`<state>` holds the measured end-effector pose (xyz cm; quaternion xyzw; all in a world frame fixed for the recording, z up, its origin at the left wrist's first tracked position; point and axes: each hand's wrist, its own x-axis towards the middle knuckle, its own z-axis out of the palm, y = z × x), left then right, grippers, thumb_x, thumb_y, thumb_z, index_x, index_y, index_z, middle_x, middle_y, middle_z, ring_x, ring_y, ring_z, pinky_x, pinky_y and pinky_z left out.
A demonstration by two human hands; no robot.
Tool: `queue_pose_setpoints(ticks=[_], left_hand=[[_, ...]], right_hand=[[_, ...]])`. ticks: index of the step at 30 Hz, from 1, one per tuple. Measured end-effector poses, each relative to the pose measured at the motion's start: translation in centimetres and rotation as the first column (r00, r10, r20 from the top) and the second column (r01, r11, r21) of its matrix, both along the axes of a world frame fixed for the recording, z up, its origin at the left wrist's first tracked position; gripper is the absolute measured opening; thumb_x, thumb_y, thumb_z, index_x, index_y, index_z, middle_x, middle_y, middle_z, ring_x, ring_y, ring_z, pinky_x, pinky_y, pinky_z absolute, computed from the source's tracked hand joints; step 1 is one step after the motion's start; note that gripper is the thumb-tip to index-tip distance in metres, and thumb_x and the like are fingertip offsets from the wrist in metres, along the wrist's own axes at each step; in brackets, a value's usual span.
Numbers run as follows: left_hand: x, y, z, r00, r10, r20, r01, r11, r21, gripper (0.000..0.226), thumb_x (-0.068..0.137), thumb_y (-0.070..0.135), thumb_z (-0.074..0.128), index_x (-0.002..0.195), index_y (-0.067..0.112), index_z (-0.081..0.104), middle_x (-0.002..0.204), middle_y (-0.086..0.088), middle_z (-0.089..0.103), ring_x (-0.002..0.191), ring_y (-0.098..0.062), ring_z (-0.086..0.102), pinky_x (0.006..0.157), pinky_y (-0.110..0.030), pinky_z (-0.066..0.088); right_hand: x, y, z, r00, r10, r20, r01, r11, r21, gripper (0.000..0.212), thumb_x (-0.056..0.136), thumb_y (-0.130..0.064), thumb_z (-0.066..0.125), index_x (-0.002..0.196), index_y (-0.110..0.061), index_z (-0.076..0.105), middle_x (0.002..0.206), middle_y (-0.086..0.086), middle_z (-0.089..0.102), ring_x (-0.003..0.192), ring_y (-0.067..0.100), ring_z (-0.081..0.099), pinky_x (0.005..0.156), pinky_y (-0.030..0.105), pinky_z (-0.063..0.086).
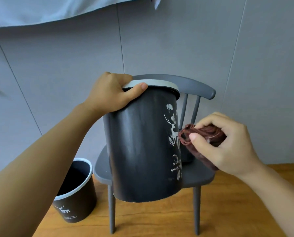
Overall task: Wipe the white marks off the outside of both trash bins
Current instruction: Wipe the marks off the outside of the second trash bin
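While left hand (108, 94) clamps the black bin (142, 147) at its rim, right hand (228, 144) pinches a brown cloth (200, 135) at bin's right side, apparently touching.

Chair back (200, 88) (spindles too) hems the bin's (142, 142) right.

Soft, even daylight, moderately bright, without glare; shadows are faint. Wide-angle distortion bends the wall panel seams (120, 40) near the edges; detail looks slightly soft.

Head camera looks forward and down, close over a chair (199, 177).
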<state>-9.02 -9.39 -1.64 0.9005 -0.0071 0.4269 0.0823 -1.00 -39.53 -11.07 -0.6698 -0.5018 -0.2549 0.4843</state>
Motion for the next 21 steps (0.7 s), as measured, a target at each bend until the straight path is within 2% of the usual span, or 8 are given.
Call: queue_pose_setpoints(ticks=[6, 13, 15, 18, 21], left_hand=[[0.6, 0.4, 0.2, 0.999, -0.021, 0.034, 0.024, 0.997, -0.078, 0.066, 0.085, 0.069, 0.055, 0.055, 0.016, 0.028, 0.052, 0.001, 0.024, 0.051, -0.017, 0.023, 0.05, -0.033, 0.02], [-1.1, 2.0, 4.1, 0.953, -0.058, 0.299, 0.093, 0.99, -0.103, 0.074, 0.091, 0.066, 0.058, 0.056, 0.006, 0.032, 0.055, -0.005, 0.024, 0.052, -0.01, 0.02, 0.046, -0.032, 0.016], [-1.3, 2.0, 4.3, 0.947, -0.038, 0.318, 0.058, 0.997, -0.055, 0.074, 0.091, 0.065, 0.059, 0.056, 0.006, 0.03, 0.053, -0.009, 0.024, 0.051, -0.016, 0.022, 0.047, -0.036, 0.018], [-0.5, 1.4, 3.2, 0.954, 0.061, 0.294, -0.081, 0.995, 0.056, 0.07, 0.091, 0.063, 0.059, 0.055, 0.009, 0.033, 0.049, -0.015, 0.03, 0.048, -0.034, 0.033, 0.047, -0.037, 0.023], [0.6, 1.0, 1.9, 0.955, 0.121, 0.27, -0.159, 0.98, 0.122, 0.064, 0.087, 0.064, 0.056, 0.056, 0.015, 0.028, 0.047, -0.013, 0.03, 0.047, -0.035, 0.032, 0.047, -0.036, 0.028]], right_hand=[[1.2, 0.6, -0.4, 0.995, -0.051, -0.083, 0.057, 0.995, 0.077, 0.004, 0.082, -0.023, 0.077, 0.085, -0.021, 0.074, 0.082, -0.007, 0.069, 0.078, 0.015, 0.068, 0.067, 0.023, 0.052], [2.0, 1.3, -0.4, 0.997, -0.058, -0.046, 0.064, 0.987, 0.144, 0.009, 0.086, -0.033, 0.072, 0.089, -0.024, 0.073, 0.084, -0.009, 0.069, 0.081, 0.013, 0.068, 0.069, 0.015, 0.049], [2.3, 1.6, -0.4, 0.995, -0.071, -0.074, 0.083, 0.981, 0.175, 0.01, 0.086, -0.034, 0.072, 0.089, -0.024, 0.073, 0.085, -0.01, 0.07, 0.082, 0.013, 0.069, 0.07, 0.015, 0.049], [2.4, 2.3, -0.5, 0.99, -0.073, -0.123, 0.097, 0.973, 0.207, 0.011, 0.085, -0.035, 0.073, 0.087, -0.024, 0.073, 0.087, -0.01, 0.071, 0.084, 0.013, 0.069, 0.071, 0.017, 0.051], [2.3, 3.0, -0.8, 0.986, -0.065, -0.153, 0.095, 0.975, 0.2, 0.008, 0.085, -0.03, 0.075, 0.088, -0.022, 0.075, 0.086, -0.009, 0.071, 0.084, 0.013, 0.07, 0.07, 0.021, 0.053]])
